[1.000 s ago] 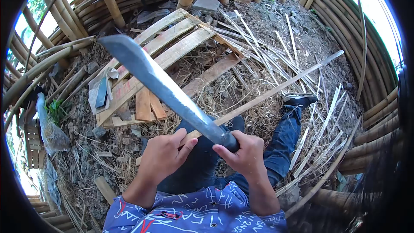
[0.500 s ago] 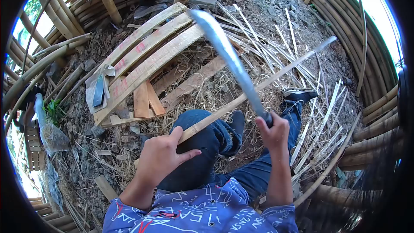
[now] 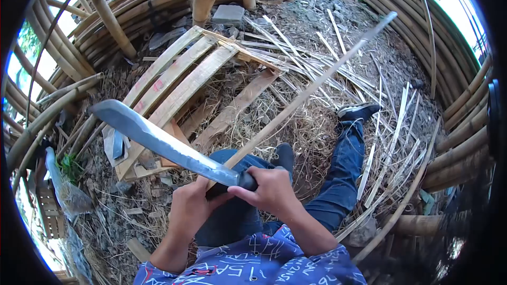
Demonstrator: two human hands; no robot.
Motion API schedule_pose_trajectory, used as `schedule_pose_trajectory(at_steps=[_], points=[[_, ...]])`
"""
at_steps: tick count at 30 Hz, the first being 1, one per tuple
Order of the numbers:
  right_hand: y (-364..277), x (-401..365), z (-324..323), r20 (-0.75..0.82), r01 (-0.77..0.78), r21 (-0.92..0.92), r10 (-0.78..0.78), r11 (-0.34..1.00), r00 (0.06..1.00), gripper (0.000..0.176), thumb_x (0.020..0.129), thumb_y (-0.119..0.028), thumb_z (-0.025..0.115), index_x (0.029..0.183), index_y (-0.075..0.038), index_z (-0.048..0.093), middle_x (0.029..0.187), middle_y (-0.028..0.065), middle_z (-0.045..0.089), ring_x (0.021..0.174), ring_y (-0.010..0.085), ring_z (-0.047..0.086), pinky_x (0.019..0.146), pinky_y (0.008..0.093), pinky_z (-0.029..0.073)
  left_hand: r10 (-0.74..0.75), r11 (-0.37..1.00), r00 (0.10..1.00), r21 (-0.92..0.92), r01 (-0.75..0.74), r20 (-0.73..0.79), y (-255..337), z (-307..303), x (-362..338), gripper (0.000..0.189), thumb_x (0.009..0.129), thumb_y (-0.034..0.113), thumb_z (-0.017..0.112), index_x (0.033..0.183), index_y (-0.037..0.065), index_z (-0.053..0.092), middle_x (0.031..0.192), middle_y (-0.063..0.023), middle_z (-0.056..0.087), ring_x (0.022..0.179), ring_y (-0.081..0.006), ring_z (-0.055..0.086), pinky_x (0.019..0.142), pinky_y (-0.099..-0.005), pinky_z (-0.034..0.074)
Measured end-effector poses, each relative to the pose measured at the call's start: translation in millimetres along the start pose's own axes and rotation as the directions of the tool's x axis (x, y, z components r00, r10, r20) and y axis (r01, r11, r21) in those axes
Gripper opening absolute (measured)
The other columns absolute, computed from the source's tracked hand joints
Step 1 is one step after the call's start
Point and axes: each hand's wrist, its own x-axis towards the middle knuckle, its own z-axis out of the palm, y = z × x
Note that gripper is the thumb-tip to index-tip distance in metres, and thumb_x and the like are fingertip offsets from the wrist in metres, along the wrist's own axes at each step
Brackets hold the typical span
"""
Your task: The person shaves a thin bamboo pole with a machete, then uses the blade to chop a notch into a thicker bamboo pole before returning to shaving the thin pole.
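Note:
A long machete (image 3: 169,146) with a broad curved blade points to the upper left, its dark handle wrapped by my right hand (image 3: 270,189). Running from my lap toward the upper right is a long, narrow bamboo strip (image 3: 311,87). My left hand (image 3: 191,206) is closed round the strip's lower part, just below the blade. The blade's handle end crosses over the strip close to my left fingers, and the two hands are near each other above my bent knee.
A slatted wooden pallet (image 3: 182,82) lies ahead to the left, with a blue object (image 3: 118,145) at its corner. Thin bamboo strips (image 3: 404,126) are scattered at the right. Bamboo poles (image 3: 443,37) form walls around. A grey block (image 3: 228,15) sits behind the pallet.
My right hand has moved left and down to beside my left hand. The machete blade has swung from pointing up to pointing left, across the strip. The view has shifted slightly.

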Motion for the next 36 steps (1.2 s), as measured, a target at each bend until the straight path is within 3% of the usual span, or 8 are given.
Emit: schedule_pose_trajectory(at_steps=[7,10,18,23,26,28,30,36], points=[[31,8,-44,-0.165,-0.119,-0.275,0.075,0.954,0.983,0.055,0.077,-0.061,0.07,0.072,-0.006,0.065,0.055,0.0123,0.059,0.053,0.0312,0.063,0.053,0.0399,0.049,-0.081,0.996,0.996,0.035,0.079,0.04,-6,-11,5,0.043,0.086,0.041,0.069,0.085,0.002,0.05,0.069,-0.0239,0.058,0.073,-0.046,0.06,0.058,-0.0471,0.045],[55,9,-58,-0.25,-0.171,-0.223,0.114,0.96,0.962,0.051,0.076,-0.057,0.073,0.071,-0.007,0.065,0.055,0.0121,0.058,0.052,0.0315,0.062,0.053,0.0398,0.048,-0.037,0.999,0.999,0.04,0.036,0.029,-16,-11,9,0.04,0.088,0.04,0.068,0.084,0.005,0.05,0.065,-0.0207,0.058,0.069,-0.0428,0.061,0.057,-0.0481,0.047],[102,21,-78,-0.4,-0.076,-0.325,-0.064,0.943,0.914,0.051,0.074,-0.056,0.074,0.068,-0.007,0.061,0.055,0.0117,0.056,0.053,0.0328,0.06,0.053,0.0401,0.045,0.003,0.996,0.994,-0.09,0.007,0.113,-36,-19,18,0.04,0.086,0.039,0.07,0.085,0.003,0.053,0.065,-0.0203,0.058,0.066,-0.0438,0.059,0.055,-0.0453,0.045],[100,21,-80,-0.411,0.037,-0.324,-0.176,0.945,0.894,0.057,0.073,-0.06,0.073,0.068,-0.005,0.061,0.058,0.0129,0.056,0.055,0.0349,0.06,0.053,0.0414,0.045,-0.071,0.975,0.938,-0.176,0.138,0.34,-36,-31,26,0.047,0.079,0.042,0.078,0.083,0.002,0.055,0.058,-0.0149,0.055,0.053,-0.0271,0.06,0.051,-0.0386,0.043],[93,21,-80,-0.42,0.056,-0.268,-0.169,0.962,0.892,0.056,0.073,-0.06,0.073,0.071,-0.005,0.063,0.059,0.012,0.056,0.055,0.034,0.06,0.054,0.0405,0.046,0.061,0.989,0.956,-0.147,-0.019,0.287,-47,-27,23,0.048,0.077,0.042,0.08,0.081,0.001,0.055,0.056,-0.0128,0.052,0.05,-0.0213,0.057,0.049,-0.0351,0.042],[83,21,-84,-0.417,0.057,-0.282,-0.176,0.958,0.892,0.056,0.072,-0.06,0.074,0.072,-0.005,0.064,0.059,0.0117,0.057,0.055,0.0331,0.061,0.054,0.0397,0.046,0.105,0.986,0.955,-0.151,-0.065,0.278,-53,-26,17,0.045,0.082,0.042,0.075,0.08,0.002,0.056,0.054,-0.0112,0.049,0.048,-0.0223,0.051,0.049,-0.0335,0.041],[76,21,-84,-0.4,0.088,-0.269,-0.195,0.959,0.895,0.055,0.071,-0.059,0.075,0.072,-0.005,0.064,0.06,0.0113,0.058,0.056,0.0319,0.062,0.054,0.0396,0.046,0.109,0.925,0.945,-0.38,0.017,0.307,-64,-25,9,0.042,0.088,0.042,0.068,0.08,0.003,0.057,0.053,-0.0112,0.049,0.047,-0.0224,0.048,0.048,-0.0345,0.04],[71,21,-86,-0.357,-0.006,-0.246,-0.085,0.969,0.93,0.053,0.071,-0.059,0.075,0.071,-0.007,0.065,0.056,0.01,0.057,0.054,0.0306,0.061,0.053,0.0388,0.046,0.04,0.951,0.94,-0.301,0.068,0.338,-69,-22,-6,0.033,0.096,0.033,0.056,0.085,0.002,0.062,0.056,-0.0157,0.049,0.049,-0.0311,0.053,0.05,-0.0373,0.042]])
